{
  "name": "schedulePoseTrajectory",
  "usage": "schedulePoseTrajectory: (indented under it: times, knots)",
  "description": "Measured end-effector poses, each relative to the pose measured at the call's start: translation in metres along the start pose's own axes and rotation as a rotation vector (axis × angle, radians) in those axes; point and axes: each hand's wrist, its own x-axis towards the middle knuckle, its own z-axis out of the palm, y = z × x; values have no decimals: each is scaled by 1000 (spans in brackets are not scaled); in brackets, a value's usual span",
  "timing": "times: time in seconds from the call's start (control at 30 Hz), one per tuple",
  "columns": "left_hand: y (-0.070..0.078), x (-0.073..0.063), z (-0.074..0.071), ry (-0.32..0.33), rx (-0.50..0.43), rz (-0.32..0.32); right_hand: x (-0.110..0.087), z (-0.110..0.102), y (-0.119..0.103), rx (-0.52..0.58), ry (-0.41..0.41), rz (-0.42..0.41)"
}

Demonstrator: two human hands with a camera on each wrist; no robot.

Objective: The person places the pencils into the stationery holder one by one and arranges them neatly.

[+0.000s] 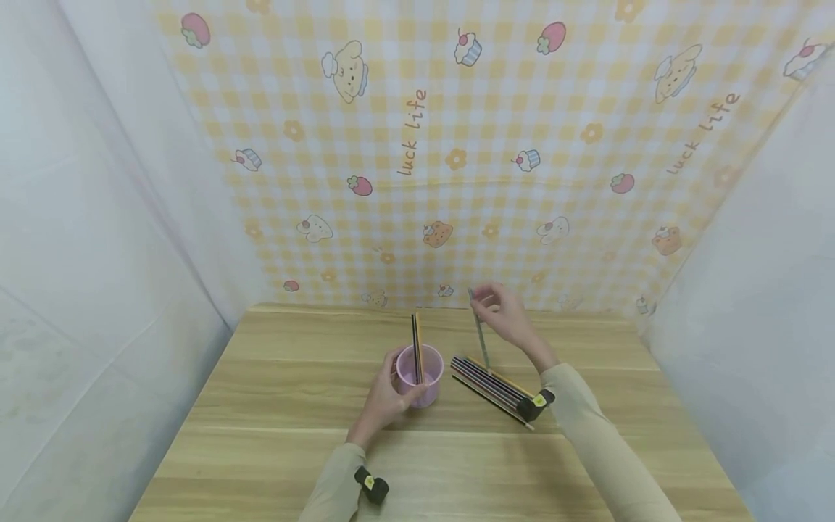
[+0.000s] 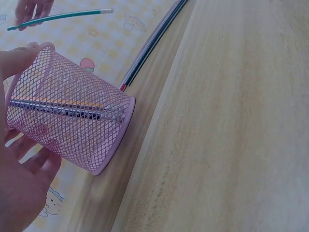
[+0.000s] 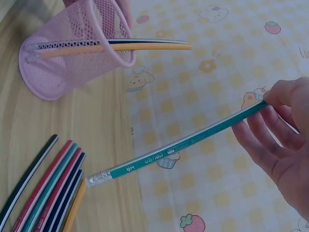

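Observation:
A pink mesh pen holder (image 1: 424, 395) stands on the table, and my left hand (image 1: 386, 395) grips its side, thumb near the rim. Inside it lean a yellow pencil (image 3: 159, 47) and dark pencils (image 2: 58, 110). My right hand (image 1: 505, 315) pinches one end of a green pencil (image 3: 188, 141) between thumb and fingers. That pencil slants downward, its white eraser end lowest, above several loose pencils (image 1: 499, 388) on the table right of the holder. In the right wrist view those are red, green, dark and yellow.
The wooden table (image 1: 274, 406) ends at a yellow checked cloth backdrop (image 1: 391, 210). White cloth walls (image 1: 117, 290) stand to the left and right. One dark pencil (image 1: 492, 401) lies slightly apart, on the near side of the loose row.

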Motion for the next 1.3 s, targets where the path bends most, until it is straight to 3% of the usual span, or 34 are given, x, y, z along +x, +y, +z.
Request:
schedulePoseTrajectory:
  times: [0.17, 0.53, 0.73, 0.93, 1.2, 1.3]
  knots:
    - [-1, -1, 0, 1, -42, 11, 3, 2, -9, 35, 11, -9]
    - [2, -1, -2, -17, 0, -12, 18, 8, -43, 219, 26, 1]
    - [1, 0, -1, -13, -8, -12, 26, 16, -49, 274, 60, -19]
    - [1, 1, 0, -11, 6, -11, 29, 31, -47, 306, 27, -41]
    - [28, -3, -5, -58, -23, 1, 26, 53, -29, 293, -33, -10]
    - [35, -5, -7, -48, -38, 17, 23, 59, -26, 293, -45, -13]
